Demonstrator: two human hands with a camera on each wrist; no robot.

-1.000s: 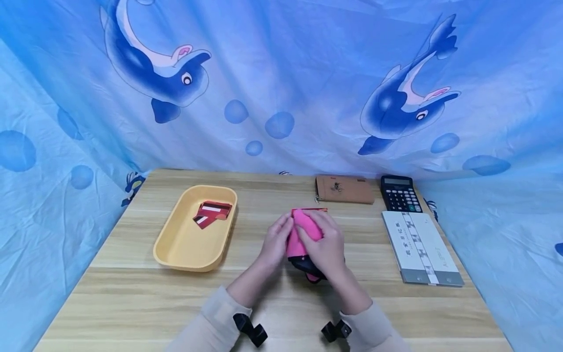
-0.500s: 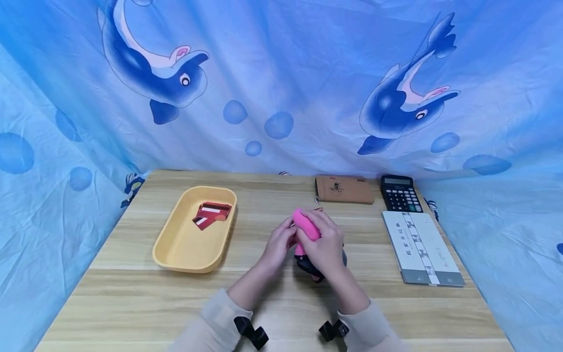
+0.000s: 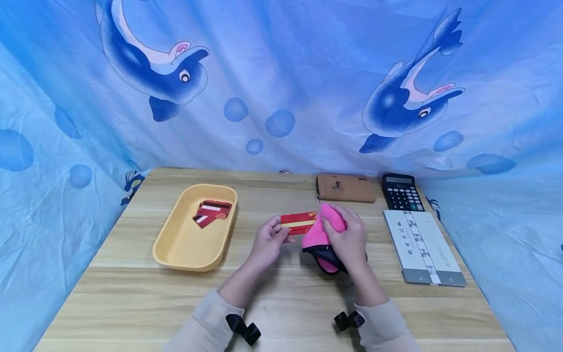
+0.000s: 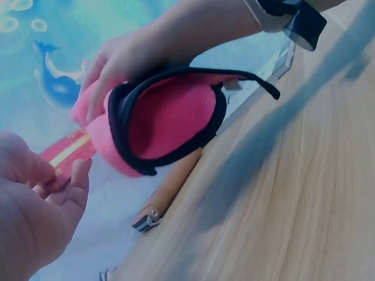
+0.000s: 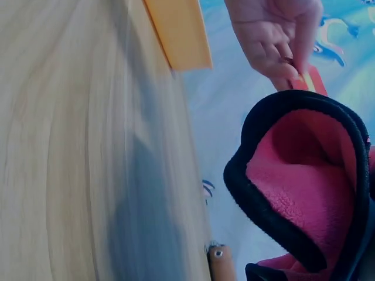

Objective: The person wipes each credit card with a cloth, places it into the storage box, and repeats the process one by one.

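Observation:
In the head view, my left hand (image 3: 267, 244) pinches the left end of a red card (image 3: 293, 223) with a gold band between thumb and fingers. The card's right end meets the pink fleece pouch (image 3: 315, 236) with black trim; whether it is inside or behind cannot be told. My right hand (image 3: 349, 238) grips the pouch from its right side, above the table. The left wrist view shows the pouch's wide black-edged opening (image 4: 173, 120) facing the camera. From the right wrist, the pink lining (image 5: 304, 181) is visible, with my left hand (image 5: 281, 41) beyond it.
At left stands a yellow tray (image 3: 173, 244) with several red cards (image 3: 214, 211) in it. A brown wallet (image 3: 346, 188) lies at the back. On the right are a black calculator (image 3: 401, 193) and a white-and-grey notebook (image 3: 422, 247). A blue dolphin curtain (image 3: 281, 73) hangs behind the table (image 3: 132, 303).
My hands were close together on the pouch. Since then the left has moved left with the red card, now largely exposed, while the right has shifted right with the pouch.

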